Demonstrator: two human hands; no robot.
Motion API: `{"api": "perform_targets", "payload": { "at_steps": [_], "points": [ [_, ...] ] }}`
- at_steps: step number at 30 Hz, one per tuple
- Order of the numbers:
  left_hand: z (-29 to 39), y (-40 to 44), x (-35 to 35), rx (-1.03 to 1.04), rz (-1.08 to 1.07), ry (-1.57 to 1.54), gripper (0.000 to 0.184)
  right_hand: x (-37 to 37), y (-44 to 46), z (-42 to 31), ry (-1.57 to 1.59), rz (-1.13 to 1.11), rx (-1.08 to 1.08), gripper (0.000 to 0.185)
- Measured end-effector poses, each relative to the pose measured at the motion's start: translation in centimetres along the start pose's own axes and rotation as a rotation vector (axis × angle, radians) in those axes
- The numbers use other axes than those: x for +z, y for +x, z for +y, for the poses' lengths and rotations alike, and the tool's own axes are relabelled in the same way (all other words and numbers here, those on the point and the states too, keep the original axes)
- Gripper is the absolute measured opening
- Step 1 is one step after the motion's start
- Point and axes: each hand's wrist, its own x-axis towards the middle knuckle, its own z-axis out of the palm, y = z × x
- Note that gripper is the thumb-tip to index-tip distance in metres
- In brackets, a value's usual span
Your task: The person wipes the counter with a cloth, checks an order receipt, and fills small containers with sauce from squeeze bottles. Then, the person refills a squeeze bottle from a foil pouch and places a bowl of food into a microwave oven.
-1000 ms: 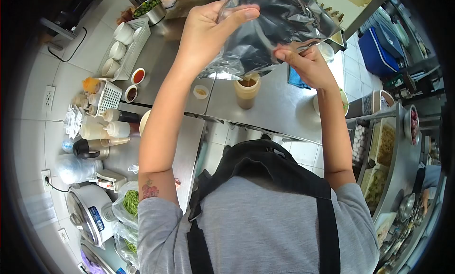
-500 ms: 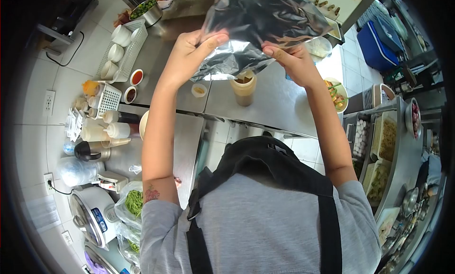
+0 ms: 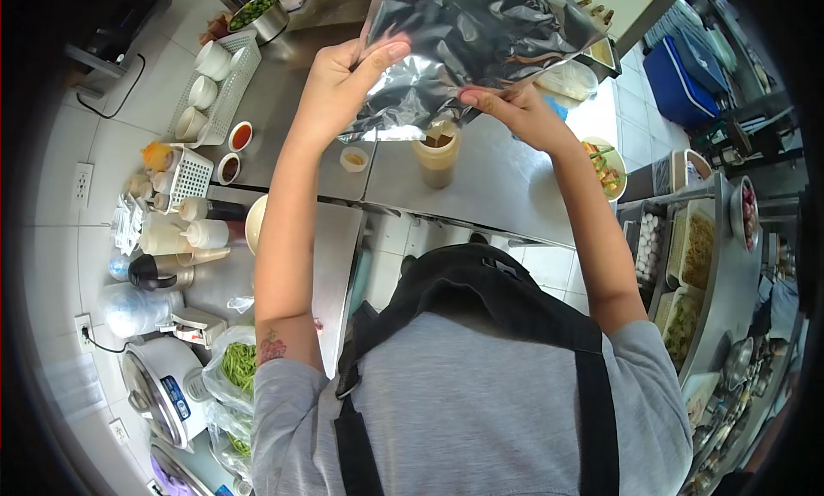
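A large, crinkled silver foil bag hangs tilted above the steel counter, gripped from both sides. My left hand pinches its left edge, thumb on top and the other fingers mostly hidden behind the foil. At the lower right edge, my right hand pinches it with the thumb along the surface. Directly below the bag's lower edge stands an open plastic jar with brown contents. Something pale and flat shows at the jar's mouth, partly covered by the bag. A small white cup sits left of the jar.
Two sauce bowls, one red and one dark, stand left beside a basket of white bowls. Squeeze bottles are nearer. A bowl of food stands on the right, near a tray of eggs.
The foil bag has tilted, and its surface now catches more light. My right hand has shifted slightly left along its edge. Both hands keep their hold.
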Motion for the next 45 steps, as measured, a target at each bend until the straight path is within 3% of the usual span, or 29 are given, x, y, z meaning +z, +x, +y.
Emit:
{"api": "perform_targets", "payload": {
  "at_steps": [4,7,12,17,19,22,29,38,41,44,45],
  "points": [
    [0.2,0.0,-0.1,0.001,-0.03,0.072,0.029,0.2,0.5,0.2,0.124,-0.004,0.034,0.036],
    [0.5,0.1,0.0,0.039,-0.063,0.054,0.027,2.4,1.1,-0.2,0.423,0.217,0.222,0.046],
    [0.8,-0.3,-0.5,0.036,-0.107,0.056,0.028,2.8,0.6,-2.9,0.26,0.205,0.225,0.048],
    [-4.6,-3.0,-0.6,-0.038,0.028,-0.375,0.056,2.3,1.0,0.2,0.322,0.264,0.049,0.038],
    [-6.1,-4.8,1.3,-0.175,0.129,-0.954,0.056,2.3,1.1,0.4,0.326,0.257,0.029,0.034],
    [-8.1,-5.5,4.2,-0.165,0.203,-1.209,0.05,2.5,1.3,0.7,0.348,0.261,-0.017,0.029],
    [-7.4,-4.4,5.3,-0.185,0.265,-0.954,0.023,2.4,1.1,1.2,0.226,0.221,-0.091,0.022],
    [-6.2,-4.1,6.4,-0.13,0.322,-0.85,0.018,4.0,0.5,-0.2,0.545,0.357,0.02,0.026],
    [-7.4,-4.3,5.1,-0.171,0.258,-0.812,0.037,4.2,0.7,0.4,0.424,0.365,-0.019,0.026],
    [-6.2,-4.1,2.2,-0.077,0.188,-0.964,0.06,3.9,0.6,0.1,0.296,0.348,-0.057,0.025],
    [-5.0,-3.6,0.7,-0.005,0.003,-0.833,0.078,3.8,0.6,0.2,0.304,0.342,-0.067,0.024]
  ]
}}
